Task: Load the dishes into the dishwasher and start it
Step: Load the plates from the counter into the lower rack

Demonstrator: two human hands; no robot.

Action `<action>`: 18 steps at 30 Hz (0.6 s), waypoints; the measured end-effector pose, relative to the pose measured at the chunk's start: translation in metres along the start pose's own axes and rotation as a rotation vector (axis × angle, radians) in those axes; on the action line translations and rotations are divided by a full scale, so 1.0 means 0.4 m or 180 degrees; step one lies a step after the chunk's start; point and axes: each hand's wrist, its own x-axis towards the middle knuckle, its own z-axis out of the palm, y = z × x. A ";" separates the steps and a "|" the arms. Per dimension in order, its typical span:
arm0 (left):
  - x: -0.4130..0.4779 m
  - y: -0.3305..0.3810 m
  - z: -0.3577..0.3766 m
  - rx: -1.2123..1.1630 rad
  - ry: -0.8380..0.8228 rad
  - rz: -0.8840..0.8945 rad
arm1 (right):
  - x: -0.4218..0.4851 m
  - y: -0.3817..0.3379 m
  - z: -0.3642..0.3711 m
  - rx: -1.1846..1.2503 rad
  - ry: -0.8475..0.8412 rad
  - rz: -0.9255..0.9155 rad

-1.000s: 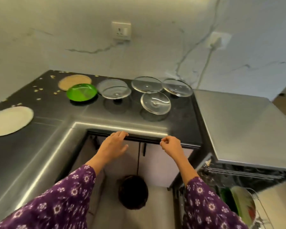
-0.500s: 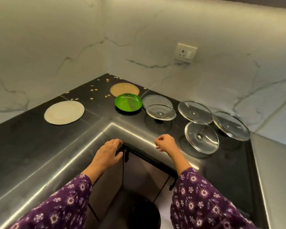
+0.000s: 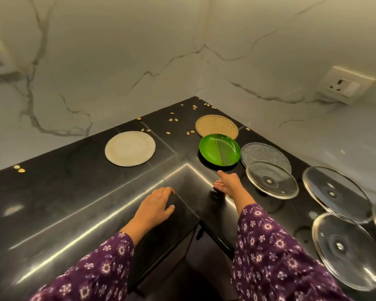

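Green plate on black counter, marble walls, left hand and right hand loose, empty

green plate lies flat between tan plate and clear glass plate on counter

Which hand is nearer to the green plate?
Right. The right hand reaches just short of the near rim of the green plate; the left hand rests on the countertop, farther back and left.

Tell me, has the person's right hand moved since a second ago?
Yes. The right hand left the front edge of the black counter and reached forward toward the round green plastic plate.
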 end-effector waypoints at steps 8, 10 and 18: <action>0.164 -0.025 0.036 0.0209 -0.0351 0.0293 | 0.166 -0.075 0.075 0.1258 0.0484 0.0154; 0.190 -0.025 0.050 0.0308 -0.0624 0.0332 | 0.183 -0.082 0.083 0.1480 0.0687 0.0168; 0.221 -0.035 0.084 0.0495 -0.0897 0.0411 | 0.204 -0.066 0.082 0.1388 0.1000 0.0129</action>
